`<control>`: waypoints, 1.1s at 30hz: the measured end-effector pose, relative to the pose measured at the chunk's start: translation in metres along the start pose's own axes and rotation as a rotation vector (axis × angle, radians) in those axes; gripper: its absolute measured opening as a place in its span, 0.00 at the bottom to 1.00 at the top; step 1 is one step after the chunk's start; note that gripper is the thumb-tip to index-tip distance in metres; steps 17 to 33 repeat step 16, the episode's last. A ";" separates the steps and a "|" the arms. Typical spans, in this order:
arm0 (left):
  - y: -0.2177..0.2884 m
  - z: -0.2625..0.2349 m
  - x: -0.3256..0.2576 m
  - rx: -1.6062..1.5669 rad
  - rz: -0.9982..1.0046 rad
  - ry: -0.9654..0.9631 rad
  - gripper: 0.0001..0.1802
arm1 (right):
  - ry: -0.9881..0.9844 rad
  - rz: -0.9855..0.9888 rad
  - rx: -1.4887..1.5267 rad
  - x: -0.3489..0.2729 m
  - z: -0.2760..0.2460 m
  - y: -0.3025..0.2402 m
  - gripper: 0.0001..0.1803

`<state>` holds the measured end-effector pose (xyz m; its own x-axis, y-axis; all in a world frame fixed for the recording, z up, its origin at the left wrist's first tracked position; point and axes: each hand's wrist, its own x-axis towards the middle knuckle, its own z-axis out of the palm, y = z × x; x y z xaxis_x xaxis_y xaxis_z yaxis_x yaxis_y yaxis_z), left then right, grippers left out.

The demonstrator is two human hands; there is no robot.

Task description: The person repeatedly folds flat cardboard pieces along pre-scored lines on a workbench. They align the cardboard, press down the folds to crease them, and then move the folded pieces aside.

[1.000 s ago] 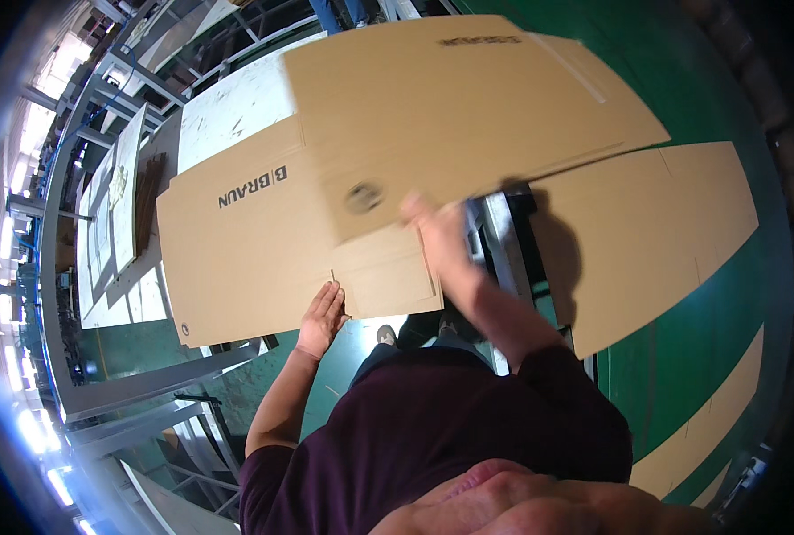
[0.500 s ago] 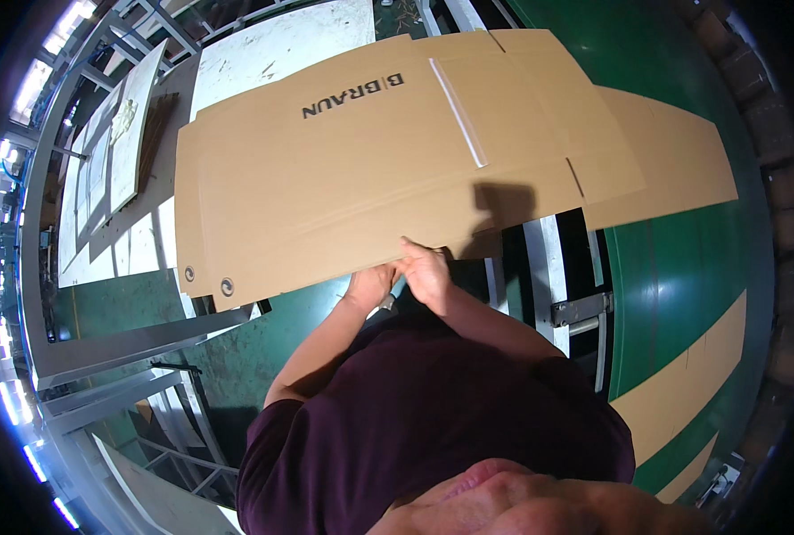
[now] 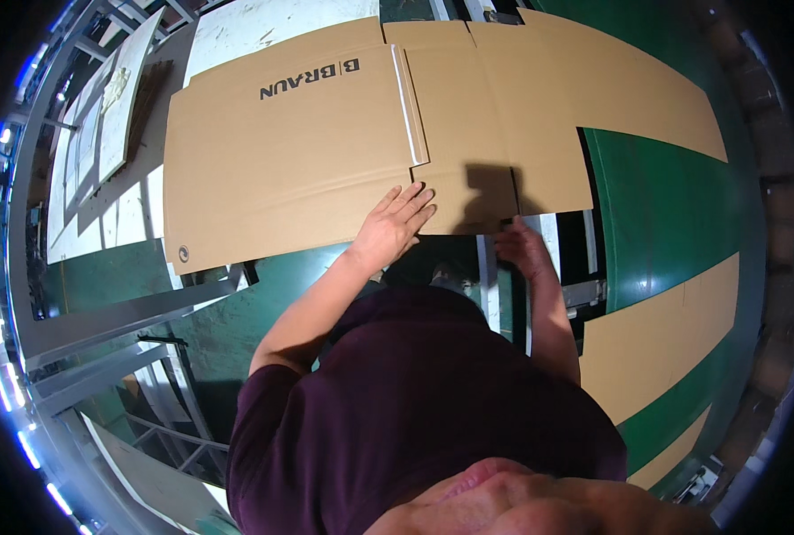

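A large flat brown cardboard sheet point(image 3: 290, 147) lies in front of me, with dark lettering and a white strip point(image 3: 409, 107) along the right edge of its lettered panel. Over the near edge, close to the lower end of that strip, my left hand point(image 3: 390, 227) rests with its fingers stretched out on the board. Farther right, my right hand point(image 3: 525, 248) has its fingers curled at the near edge of the slotted right-hand panels point(image 3: 459, 134), gripping the board there. Some of its fingers are hidden in shadow.
White boards point(image 3: 103, 205) on a grey metal frame point(image 3: 139, 316) stand to the left. At the right is a green surface point(image 3: 673, 223) with more cardboard pieces point(image 3: 664, 339) on it. White metal bars point(image 3: 489, 285) run beneath the sheet's near edge.
The lettered panel has shifted left, and a stepped edge now shows beside the white strip. My hands have parted: the left lies flat on the board, the right has moved right along its edge.
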<state>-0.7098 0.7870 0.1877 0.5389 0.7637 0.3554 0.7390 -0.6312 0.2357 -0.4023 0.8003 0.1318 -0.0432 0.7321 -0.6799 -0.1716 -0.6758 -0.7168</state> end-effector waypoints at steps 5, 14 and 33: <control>-0.017 0.040 -0.008 -0.037 0.086 0.049 0.11 | 0.324 -0.311 0.421 0.049 -0.062 -0.032 0.22; -0.017 0.034 -0.020 -0.205 0.053 0.048 0.15 | 0.395 -0.956 0.119 0.006 -0.010 -0.080 0.20; -0.024 0.035 -0.019 -0.269 0.077 0.021 0.17 | 0.358 -1.010 -0.048 -0.010 0.003 -0.078 0.20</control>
